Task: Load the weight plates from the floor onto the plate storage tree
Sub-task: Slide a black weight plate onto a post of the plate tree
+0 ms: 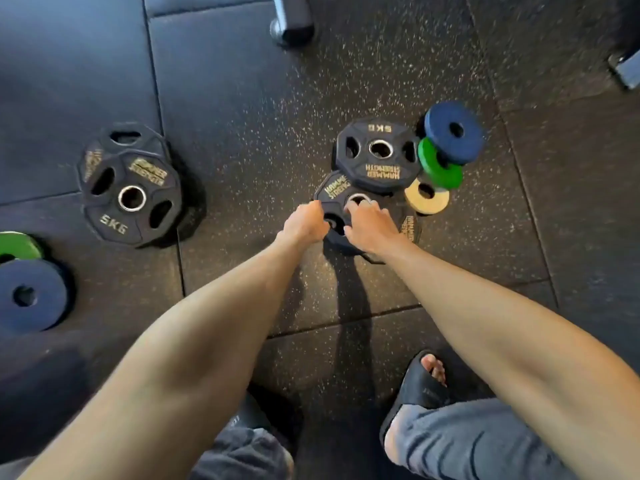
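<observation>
**Both hands hook the lower plate**

The black plate (335, 190) lies flat on the rubber floor (242, 133). Its far edge is tucked under a second 5 kg plate (381, 173), so it probably has to slide or tilt free first. The left hand (304, 221) curls into a grip slot. The right hand (369, 225) hooks its fingers at the steel centre ring, probably for purchase. A green disc (438, 164) lies just beside the stack. No storage tree can be made out.
</observation>
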Tool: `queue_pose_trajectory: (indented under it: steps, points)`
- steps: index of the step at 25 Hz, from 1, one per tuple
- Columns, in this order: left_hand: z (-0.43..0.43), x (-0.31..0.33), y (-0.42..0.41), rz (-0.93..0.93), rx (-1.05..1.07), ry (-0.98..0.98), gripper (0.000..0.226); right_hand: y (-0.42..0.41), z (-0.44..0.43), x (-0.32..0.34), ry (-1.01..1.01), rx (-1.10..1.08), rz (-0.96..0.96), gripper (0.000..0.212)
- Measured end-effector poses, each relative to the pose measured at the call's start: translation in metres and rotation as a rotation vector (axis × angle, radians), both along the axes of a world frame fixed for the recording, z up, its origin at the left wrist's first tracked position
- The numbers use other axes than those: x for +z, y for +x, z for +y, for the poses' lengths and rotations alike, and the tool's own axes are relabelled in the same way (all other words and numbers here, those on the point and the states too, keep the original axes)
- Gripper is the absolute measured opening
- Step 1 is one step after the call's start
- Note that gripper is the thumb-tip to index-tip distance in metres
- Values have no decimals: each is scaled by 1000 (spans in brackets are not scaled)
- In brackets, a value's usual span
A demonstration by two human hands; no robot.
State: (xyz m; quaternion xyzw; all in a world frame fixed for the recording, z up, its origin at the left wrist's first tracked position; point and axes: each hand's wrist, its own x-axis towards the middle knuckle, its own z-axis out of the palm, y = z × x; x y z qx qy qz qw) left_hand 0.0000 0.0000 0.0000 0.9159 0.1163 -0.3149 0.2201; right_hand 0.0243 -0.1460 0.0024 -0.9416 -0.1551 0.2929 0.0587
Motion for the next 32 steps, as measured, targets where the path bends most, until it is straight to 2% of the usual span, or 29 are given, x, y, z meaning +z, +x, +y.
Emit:
queue_pose_trajectory:
  steps: [6, 11, 13, 17, 22, 26, 30, 32]
  points:
    - [0, -89, -8, -85, -377, 145, 52, -20, 12, -99, -90, 163, -127, 43]
    - [-3, -121, -12, -53, -382, 172, 66, -26, 20, -125, -131, 144, -261, 39]
    - [-6, -117, -10, -118, -368, 213, 61, -22, 20, -119, -114, 155, -252, 43]
    - [-24, -85, -8, -209, -429, 337, 45, -19, 1, -84, -125, 183, -197, 47]
    - [-73, -21, -12, -228, -399, 280, 49, -11, -50, -6, -258, 243, -219, 51]
    - [-86, 53, -17, -244, -296, 220, 34, -5, -60, 72, -274, 365, -308, 33]
    - [-52, 144, -65, -38, -228, 111, 41, -53, -38, 160, -129, 349, -168, 31]
    - [-35, 200, -83, 39, -201, 62, 35, -78, -24, 209, -59, 280, -44, 32]
